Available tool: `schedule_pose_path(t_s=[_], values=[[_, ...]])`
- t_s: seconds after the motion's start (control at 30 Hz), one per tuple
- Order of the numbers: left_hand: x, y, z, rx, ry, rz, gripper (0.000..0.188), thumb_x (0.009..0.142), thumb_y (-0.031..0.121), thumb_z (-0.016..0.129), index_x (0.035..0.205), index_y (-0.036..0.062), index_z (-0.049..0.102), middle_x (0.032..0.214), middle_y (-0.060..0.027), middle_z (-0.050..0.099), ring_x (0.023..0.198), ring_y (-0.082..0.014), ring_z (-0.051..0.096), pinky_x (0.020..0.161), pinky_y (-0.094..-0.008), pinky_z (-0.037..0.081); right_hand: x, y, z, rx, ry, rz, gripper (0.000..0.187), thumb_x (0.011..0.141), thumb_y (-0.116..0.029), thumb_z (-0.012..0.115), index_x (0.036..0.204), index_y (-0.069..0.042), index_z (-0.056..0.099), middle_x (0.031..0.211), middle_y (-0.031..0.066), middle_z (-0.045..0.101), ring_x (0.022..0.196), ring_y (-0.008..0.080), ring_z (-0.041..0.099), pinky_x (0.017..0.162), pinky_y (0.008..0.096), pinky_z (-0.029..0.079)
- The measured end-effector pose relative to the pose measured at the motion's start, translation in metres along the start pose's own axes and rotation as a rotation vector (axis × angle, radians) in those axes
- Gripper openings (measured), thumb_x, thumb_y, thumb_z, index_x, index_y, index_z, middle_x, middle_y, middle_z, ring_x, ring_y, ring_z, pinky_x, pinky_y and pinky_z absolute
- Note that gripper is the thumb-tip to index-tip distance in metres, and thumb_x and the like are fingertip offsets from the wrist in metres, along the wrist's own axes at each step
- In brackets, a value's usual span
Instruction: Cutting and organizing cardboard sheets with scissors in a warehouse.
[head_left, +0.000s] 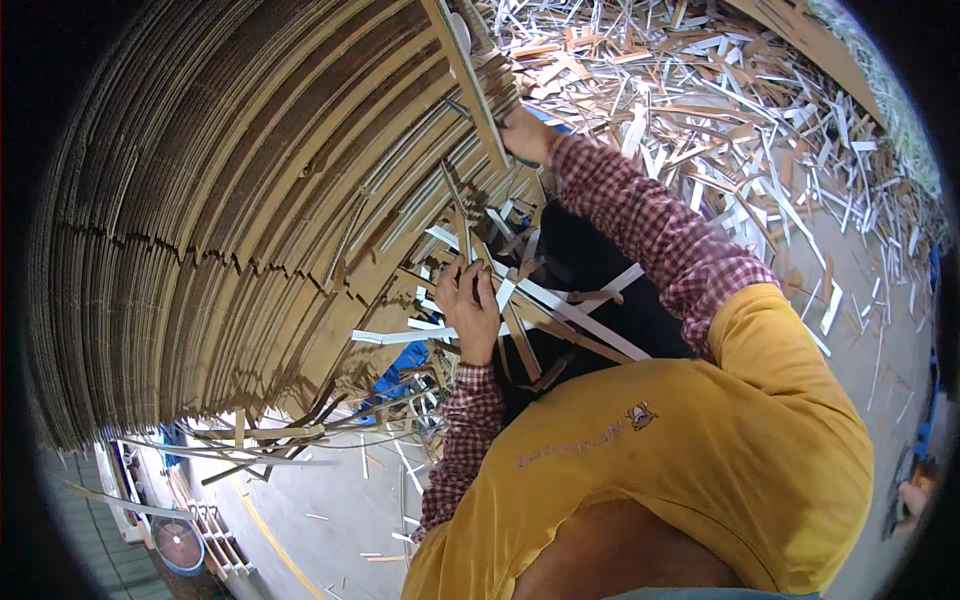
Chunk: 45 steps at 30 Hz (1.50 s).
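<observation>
A tall stack of brown cardboard sheets (230,190) fills the left side, its edges facing me in curved layers. My left hand (470,302) is at the stack's ragged lower right part, fingers bent and closed around the end of a thin dark cardboard strip (457,195). White and brown cut strips (580,318) lie crossed beside this hand, over my dark lap. Farther up, my right hand (530,137) is against a long narrow board edge (470,85). Its fingers are blurred and mostly hidden behind that edge, and a small green bit shows under the hand.
A heap of white and brown cardboard offcuts (690,90) covers the floor at the upper right. Blue material (400,368) shows under the stack. At the lower left are a round fan (178,545), a rack (222,540) and a yellow floor line (275,545).
</observation>
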<state>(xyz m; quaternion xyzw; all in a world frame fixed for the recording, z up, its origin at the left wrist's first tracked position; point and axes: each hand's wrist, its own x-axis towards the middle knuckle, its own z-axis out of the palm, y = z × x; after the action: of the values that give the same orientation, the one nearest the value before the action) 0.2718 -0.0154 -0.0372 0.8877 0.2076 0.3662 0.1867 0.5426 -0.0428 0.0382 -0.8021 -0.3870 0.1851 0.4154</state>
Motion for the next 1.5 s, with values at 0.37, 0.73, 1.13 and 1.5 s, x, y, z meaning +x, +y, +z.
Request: schedule_pose_path(t_s=[0.37,0.73,1.13,1.5], values=[[0.001,-0.006,-0.002,-0.137,0.023,0.008,0.019,0.082,0.014,0.053,0.094,-0.0017,0.056,0.095,-0.0174,0.055,0.090,-0.0312,0.052,0.080,-0.0396,0.039,-0.144,0.015,0.007,0.138,-0.590,-0.069,0.031,0.080,-0.033,0.057,0.071,-0.004,0.066,0.055,0.0113,0.057,0.051,0.0170,0.052,0.052,0.0311,0.043],[-0.007,0.002,0.000,-0.088,-0.002,-0.006,0.026,0.086,0.020,0.050,0.100,-0.0009,0.056,0.106,-0.0170,0.051,0.100,-0.0310,0.047,0.085,-0.0407,0.036,-0.013,-0.005,-0.037,0.195,-0.390,0.046,0.041,0.088,-0.038,0.046,0.088,-0.001,0.064,0.084,0.0094,0.062,0.066,0.0155,0.055,0.059,0.0300,0.045],[0.009,0.023,-0.025,-0.138,0.136,0.052,0.021,0.083,0.012,0.052,0.096,-0.0034,0.057,0.102,-0.0172,0.054,0.093,-0.0309,0.051,0.082,-0.0371,0.040,-0.075,-0.042,0.007,0.166,0.083,0.203,0.041,0.080,-0.035,0.054,0.089,0.005,0.057,0.084,0.0173,0.060,0.073,0.0260,0.059,0.063,0.0378,0.046],[0.047,0.013,-0.037,-0.320,-0.183,-0.150,0.022,0.085,0.016,0.051,0.072,-0.0017,0.053,0.069,-0.0111,0.053,0.065,-0.0260,0.047,0.061,-0.0331,0.038,-0.131,0.003,-0.005,0.051,-0.738,-0.251,0.037,0.080,-0.035,0.056,0.071,-0.001,0.066,0.065,0.0066,0.063,0.062,0.0143,0.058,0.060,0.0288,0.044]])
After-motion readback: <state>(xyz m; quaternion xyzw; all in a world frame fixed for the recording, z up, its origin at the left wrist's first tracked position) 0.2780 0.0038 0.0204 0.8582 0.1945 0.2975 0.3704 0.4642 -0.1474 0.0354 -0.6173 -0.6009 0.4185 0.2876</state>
